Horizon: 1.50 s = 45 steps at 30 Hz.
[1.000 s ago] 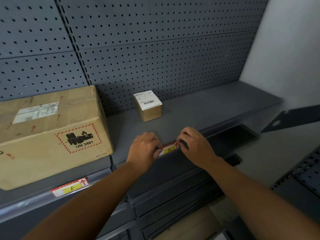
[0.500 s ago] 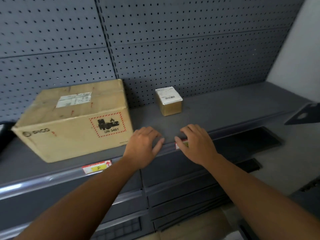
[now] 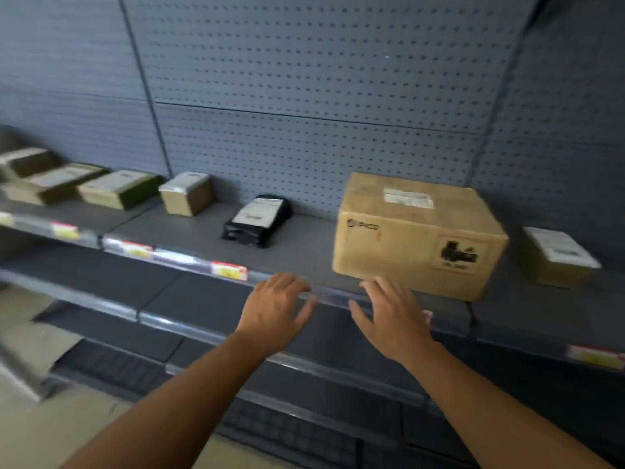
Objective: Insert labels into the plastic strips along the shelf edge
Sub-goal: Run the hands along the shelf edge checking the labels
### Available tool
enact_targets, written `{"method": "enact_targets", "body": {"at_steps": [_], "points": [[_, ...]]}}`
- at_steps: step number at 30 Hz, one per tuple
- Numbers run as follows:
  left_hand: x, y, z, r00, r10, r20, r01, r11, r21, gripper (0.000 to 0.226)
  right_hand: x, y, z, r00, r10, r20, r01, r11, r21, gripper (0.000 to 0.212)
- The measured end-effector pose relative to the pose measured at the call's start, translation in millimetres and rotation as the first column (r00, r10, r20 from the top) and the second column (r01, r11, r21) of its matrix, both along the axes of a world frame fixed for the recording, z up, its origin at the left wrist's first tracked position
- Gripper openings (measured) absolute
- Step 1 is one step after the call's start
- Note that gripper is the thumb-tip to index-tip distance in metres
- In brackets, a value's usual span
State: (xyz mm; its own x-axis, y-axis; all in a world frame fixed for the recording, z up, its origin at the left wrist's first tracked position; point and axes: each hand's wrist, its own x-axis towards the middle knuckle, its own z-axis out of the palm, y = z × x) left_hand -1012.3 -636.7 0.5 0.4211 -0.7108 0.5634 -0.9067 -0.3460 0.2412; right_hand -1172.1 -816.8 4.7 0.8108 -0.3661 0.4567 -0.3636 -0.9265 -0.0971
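Red-and-yellow labels already seated in the clear plastic strip [image 3: 182, 257] along the shelf edge: one at far left [image 3: 5, 219], partly cut off, then one [image 3: 66, 230], another [image 3: 137, 249], another [image 3: 229, 270] just left of the hands. Print too blurred to read. Above them on the shelf [image 3: 304, 245], small cardboard boxes [image 3: 118, 189], a black pouch [image 3: 257, 220], then a large cardboard box [image 3: 416, 235] with a hazard mark, and a smaller box [image 3: 558, 257] at far right.

Left hand [image 3: 275, 308] with fingers spread and relaxed, empty, fingertips at the strip. Right hand [image 3: 394, 314] likewise loose and empty, fingers reaching up toward the strip below the large box. Just past the right hand, a sliver of red [image 3: 427, 314], probably another label, mostly hidden. Further right, one more label [image 3: 595, 357] in the strip under the smaller box.

Judging by this: most visible positions on this shelf filled, no loose label in either hand. Bare stretch of strip between the hands looking unfilled. Lower shelf strips [image 3: 84, 301] without labels as far as visible, so possibly work left there
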Motion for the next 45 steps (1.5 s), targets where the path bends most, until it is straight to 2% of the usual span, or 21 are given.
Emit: {"method": "enact_targets", "body": {"at_steps": [4, 7, 12, 16, 19, 30, 35, 40, 45], "points": [[78, 143, 3, 0.966, 0.259, -0.010, -0.258, 0.964, 0.063, 0.038, 114, 102, 4, 0.988, 0.150, -0.035, -0.150, 0.989, -0.008, 0.047], [122, 243, 8, 0.891, 0.455, -0.010, -0.448, 0.881, 0.156, 0.044, 187, 176, 7, 0.967, 0.251, -0.048, -0.252, 0.968, -0.007, 0.048], [162, 357, 6, 0.773, 0.631, -0.061, -0.617, 0.771, 0.157, 0.047, 276, 267, 6, 0.914, 0.393, -0.099, -0.395, 0.918, -0.002, 0.052], [188, 416, 0, 0.664, 0.737, -0.124, -0.720, 0.676, 0.159, 0.050, 342, 328, 8, 0.855, 0.498, -0.146, -0.504, 0.863, -0.008, 0.059], [209, 443, -5, 0.606, 0.783, -0.139, -0.763, 0.622, 0.179, 0.041, 390, 364, 4, 0.818, 0.553, -0.157, -0.562, 0.827, -0.017, 0.059], [347, 498, 2, 0.441, 0.889, -0.122, -0.859, 0.458, 0.227, 0.040, 579, 444, 8, 0.707, 0.677, -0.206, -0.696, 0.718, -0.030, 0.059], [403, 517, 1, 0.419, 0.898, -0.134, -0.867, 0.439, 0.234, 0.038, 647, 476, 2, 0.667, 0.701, -0.254, -0.732, 0.680, -0.044, 0.045], [464, 557, -13, 0.412, 0.896, -0.167, -0.863, 0.442, 0.245, 0.035, 708, 517, -11, 0.641, 0.720, -0.267, -0.754, 0.655, -0.043, 0.043], [545, 607, -28, 0.438, 0.879, -0.186, -0.848, 0.473, 0.239, 0.037, 773, 568, -18, 0.659, 0.710, -0.248, -0.744, 0.664, -0.076, 0.053]]}}
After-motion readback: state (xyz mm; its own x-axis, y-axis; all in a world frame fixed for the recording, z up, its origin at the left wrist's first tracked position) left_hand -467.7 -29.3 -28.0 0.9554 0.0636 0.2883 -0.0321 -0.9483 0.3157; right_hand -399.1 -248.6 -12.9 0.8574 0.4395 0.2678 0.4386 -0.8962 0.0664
